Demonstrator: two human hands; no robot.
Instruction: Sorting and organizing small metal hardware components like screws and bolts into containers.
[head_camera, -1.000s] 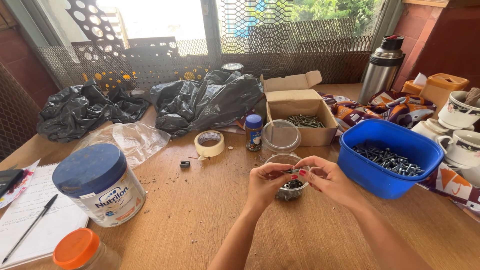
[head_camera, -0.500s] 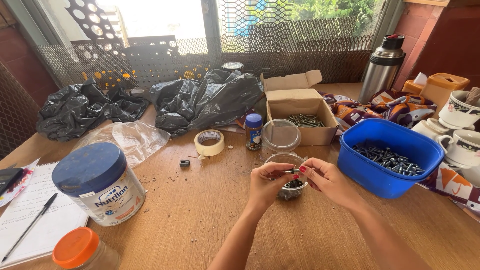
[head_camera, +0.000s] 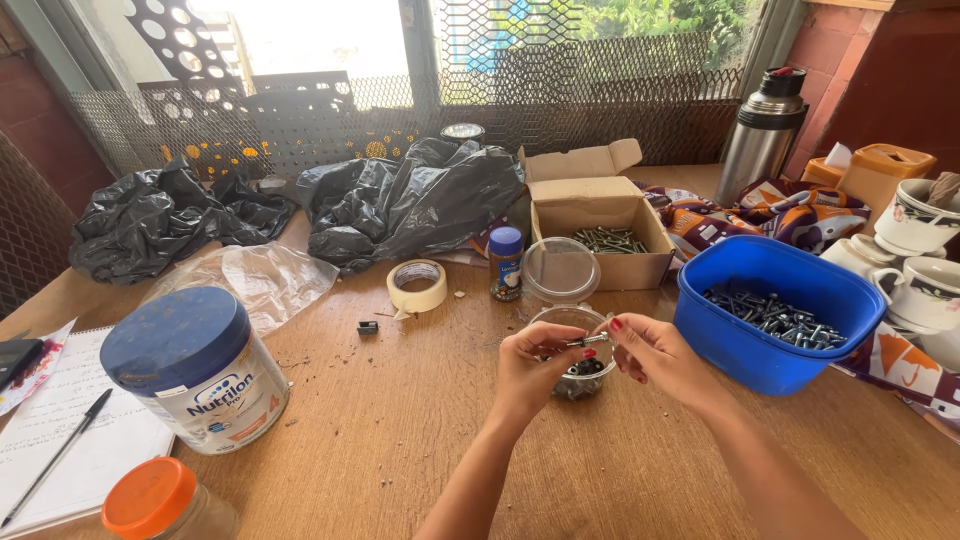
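Both hands are pinching one small bolt (head_camera: 590, 340) directly over the clear cup (head_camera: 580, 372), so loose parts drop in: left hand (head_camera: 528, 362) gripping one end, right hand (head_camera: 652, 350) fingertips closing on the other. The blue tub (head_camera: 775, 300) is sitting just right of the cup.

Wooden table (head_camera: 400, 430), blue tub (head_camera: 770, 345), tape roll (head_camera: 417, 287), tin (head_camera: 195, 368)

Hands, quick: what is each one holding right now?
Left hand: closed, pinching one end of a small bolt.
Right hand: closed, pinching the bolt's other end.
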